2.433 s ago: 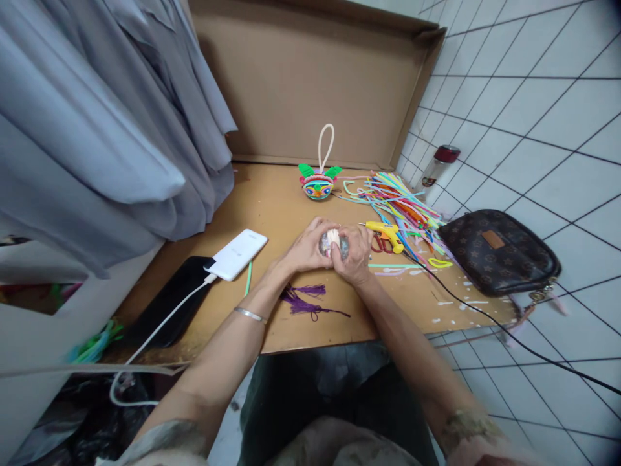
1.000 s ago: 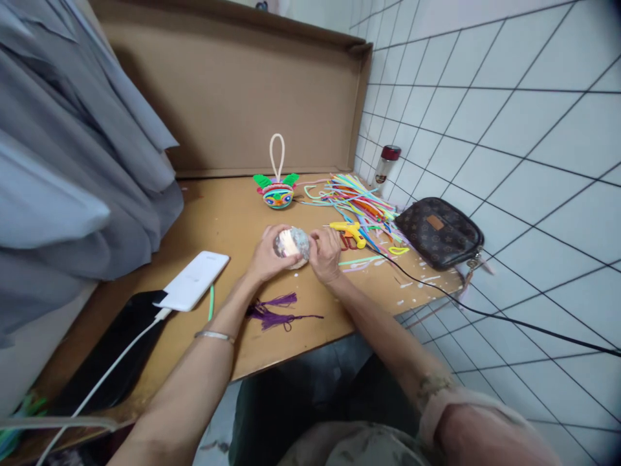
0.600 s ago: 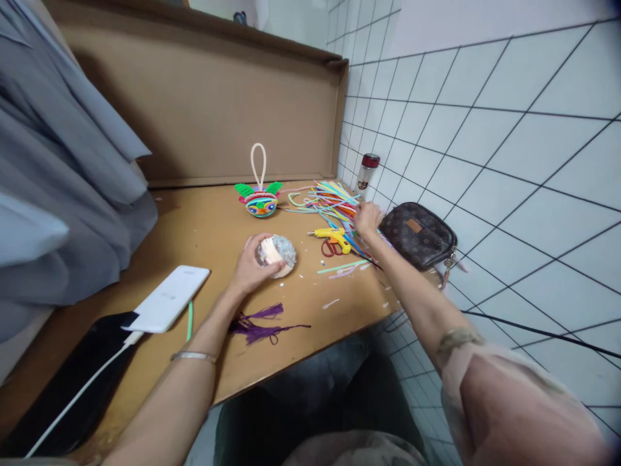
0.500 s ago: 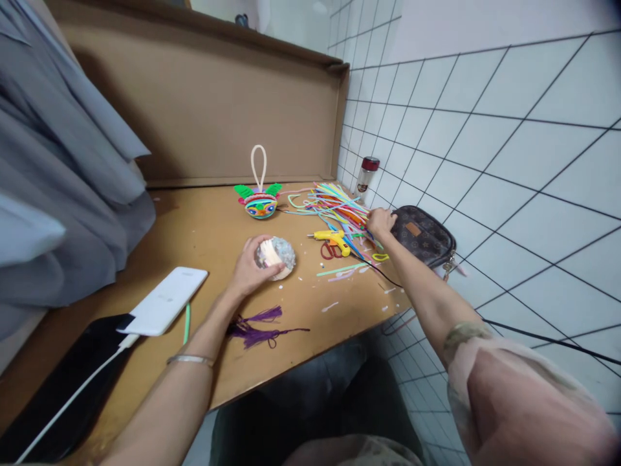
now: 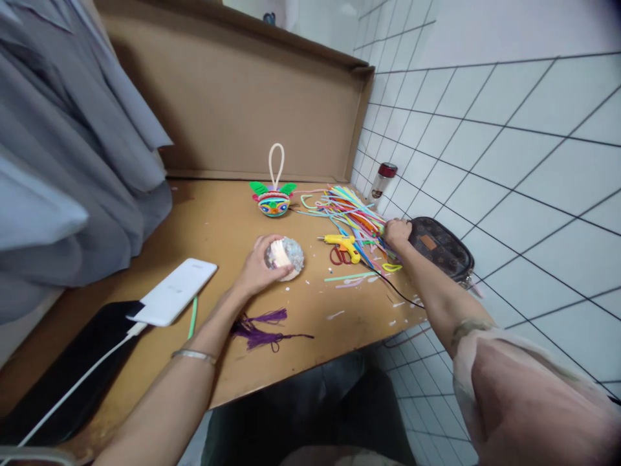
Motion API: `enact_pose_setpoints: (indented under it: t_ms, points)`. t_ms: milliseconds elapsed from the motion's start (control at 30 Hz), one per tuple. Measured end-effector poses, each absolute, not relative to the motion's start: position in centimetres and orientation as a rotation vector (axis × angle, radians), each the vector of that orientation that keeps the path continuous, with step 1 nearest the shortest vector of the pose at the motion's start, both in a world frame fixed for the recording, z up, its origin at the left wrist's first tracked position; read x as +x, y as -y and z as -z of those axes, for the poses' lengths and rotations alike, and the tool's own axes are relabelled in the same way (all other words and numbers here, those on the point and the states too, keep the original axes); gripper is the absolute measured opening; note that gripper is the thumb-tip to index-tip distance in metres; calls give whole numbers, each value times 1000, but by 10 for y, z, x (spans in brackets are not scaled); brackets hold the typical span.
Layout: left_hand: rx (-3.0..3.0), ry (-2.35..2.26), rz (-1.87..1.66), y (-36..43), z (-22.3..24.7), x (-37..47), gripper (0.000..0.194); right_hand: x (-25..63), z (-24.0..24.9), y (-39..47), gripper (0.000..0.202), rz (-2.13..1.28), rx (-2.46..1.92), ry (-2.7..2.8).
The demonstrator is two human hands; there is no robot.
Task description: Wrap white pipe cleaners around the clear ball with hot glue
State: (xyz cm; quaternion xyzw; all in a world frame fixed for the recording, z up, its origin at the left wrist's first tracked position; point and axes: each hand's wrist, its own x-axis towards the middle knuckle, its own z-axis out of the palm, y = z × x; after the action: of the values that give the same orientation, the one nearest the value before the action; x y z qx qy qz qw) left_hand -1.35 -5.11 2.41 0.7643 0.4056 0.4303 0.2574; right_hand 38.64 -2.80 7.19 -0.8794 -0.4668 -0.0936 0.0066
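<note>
My left hand (image 5: 259,266) is closed around a round, whitish-grey ball (image 5: 292,254) with a cream strip across its side, resting low over the table. Out to the right, my right hand (image 5: 398,233) has its fingers curled at the near end of a pile of coloured pipe cleaners (image 5: 352,207), gripping some there; the exact ones are hidden. A yellow glue gun (image 5: 343,243) lies left of that hand, over red-handled scissors (image 5: 338,256). Behind the ball stands a colourful lion-head ornament (image 5: 274,202) with green ears and a cream loop.
Purple tassels (image 5: 262,331) lie near the front edge. At left are a white power bank (image 5: 177,291) with a cable and a black case (image 5: 72,375). A brown patterned bag (image 5: 441,249) and a red-capped bottle (image 5: 383,183) stand by the tiled wall. Grey cloth hangs at left.
The view has shifted slightly, so everything sits further right in the picture. My left hand still holds the ball, and my right hand remains at the pipe cleaners.
</note>
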Motion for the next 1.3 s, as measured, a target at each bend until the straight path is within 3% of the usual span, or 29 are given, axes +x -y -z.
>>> enact_pose_setpoints:
  t_ms: [533, 800, 900, 1033, 1300]
  points:
    - [2075, -1075, -1150, 52, -27, -14, 65, 393, -96, 31, 32, 117, -2658, 1062]
    - [2100, -1081, -1149, 51, -27, -14, 67, 399, -141, 53, 34, 258, -2397, 833]
    - [2107, -1066, -1155, 49, -26, -14, 67, 392, -163, 53, 27, 373, -2245, 870]
    - [2090, -1058, -1158, 49, -25, -15, 67, 366, -186, 45, 13, 560, -1648, 1035]
    - [2046, -1051, -1229, 47, -22, -16, 65, 287, -249, 57, 15, 581, -1193, 1197]
